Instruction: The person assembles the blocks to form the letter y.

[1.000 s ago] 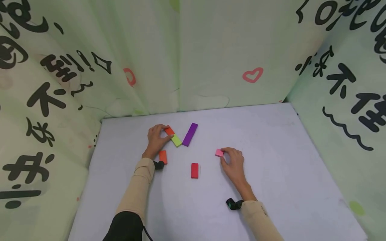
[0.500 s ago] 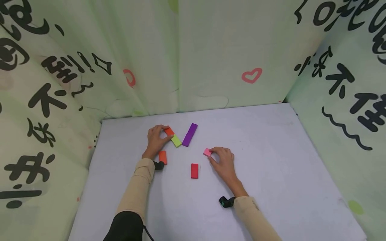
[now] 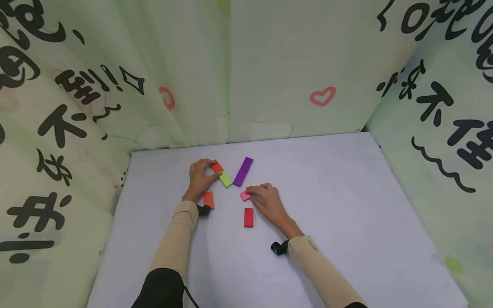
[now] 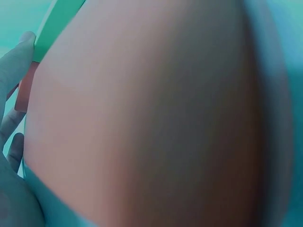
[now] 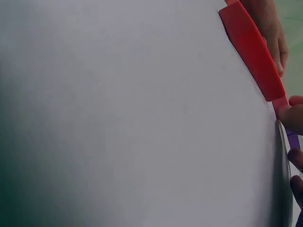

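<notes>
1. Your right hand (image 3: 267,203) pinches the pink block (image 3: 245,196), thumb and index finger clamped on it. You hold it near the middle of the group, beyond the red block (image 3: 248,217) and nearer you than the purple block (image 3: 243,172). I cannot tell whether it touches the tabletop (image 3: 346,192).
2. Your left hand (image 3: 199,177) has its fingers curled around the far orange block (image 3: 217,167): index finger at the far end, thumb at the seam with the green block (image 3: 225,179).
3. The far orange block and the green block lie end to end in one slanting line. The purple block slants the other way, so the two lines make a V. Their near ends are touching or just beside each other; you cannot tell which from here.
4. The near orange block (image 3: 208,200) lies just beside your left wrist, apart from the V.
5. The red block lies nearest you, apart from the rest in the head view.
6. Your left wrist view is mostly blurred; your thumb shows against the green block at its edge.
7. A pale green curtain (image 3: 269,51) with black lettering surrounds the tabletop.
</notes>
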Demonstrator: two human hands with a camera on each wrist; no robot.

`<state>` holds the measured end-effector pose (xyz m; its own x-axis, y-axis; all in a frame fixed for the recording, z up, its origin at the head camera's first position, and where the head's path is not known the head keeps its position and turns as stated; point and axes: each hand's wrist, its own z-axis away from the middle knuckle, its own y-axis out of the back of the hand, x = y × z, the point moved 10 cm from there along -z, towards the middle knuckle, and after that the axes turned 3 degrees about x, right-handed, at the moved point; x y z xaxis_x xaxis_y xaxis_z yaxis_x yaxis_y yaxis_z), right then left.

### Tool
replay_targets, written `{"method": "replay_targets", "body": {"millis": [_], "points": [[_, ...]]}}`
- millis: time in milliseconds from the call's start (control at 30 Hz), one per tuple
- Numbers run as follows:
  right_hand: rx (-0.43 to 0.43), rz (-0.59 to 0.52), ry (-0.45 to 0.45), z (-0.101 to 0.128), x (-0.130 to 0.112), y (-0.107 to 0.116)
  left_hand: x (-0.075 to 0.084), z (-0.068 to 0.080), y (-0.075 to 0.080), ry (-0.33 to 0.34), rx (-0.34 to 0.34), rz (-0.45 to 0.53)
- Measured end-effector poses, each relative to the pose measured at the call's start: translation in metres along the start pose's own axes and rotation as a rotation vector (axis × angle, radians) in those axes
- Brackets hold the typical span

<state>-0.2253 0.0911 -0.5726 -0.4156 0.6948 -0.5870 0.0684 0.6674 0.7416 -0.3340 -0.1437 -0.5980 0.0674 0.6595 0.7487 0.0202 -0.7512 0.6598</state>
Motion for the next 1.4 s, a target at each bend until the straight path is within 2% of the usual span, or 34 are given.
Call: {"method": "replay_targets", "body": {"millis": [133, 300, 500, 800, 967, 1167, 1400], "points": [[-0.049, 0.013, 0.007, -0.005, -0.002, -0.008, -0.002, 0.001, -0.003, 0.02, -0.01, -0.005], [-0.037, 0.048, 0.03, -0.014, -0.007, -0.01, -0.001, -0.003, -0.003, 0.011, 0.002, -0.02], [-0.075, 0.039, 0.005, -0.019, -0.008, -0.019, -0.004, -0.002, -0.001, 0.021, 0.009, -0.026], [-0.062, 0.034, 0.061, -0.02, -0.013, -0.021, -0.006, 0.001, 0.002, 0.018, 0.026, -0.016], [-0.085, 0.057, 0.058, -0.023, -0.012, -0.024, -0.001, 0.0, 0.003, -0.006, 0.033, -0.022], [-0.08, 0.033, 0.05, -0.027, -0.012, -0.027, -0.001, -0.001, -0.001, 0.015, 0.016, -0.038], [-0.071, 0.046, 0.055, -0.032, -0.013, -0.03, 0.001, 0.0, 0.0, 0.008, 0.02, -0.036]]}}
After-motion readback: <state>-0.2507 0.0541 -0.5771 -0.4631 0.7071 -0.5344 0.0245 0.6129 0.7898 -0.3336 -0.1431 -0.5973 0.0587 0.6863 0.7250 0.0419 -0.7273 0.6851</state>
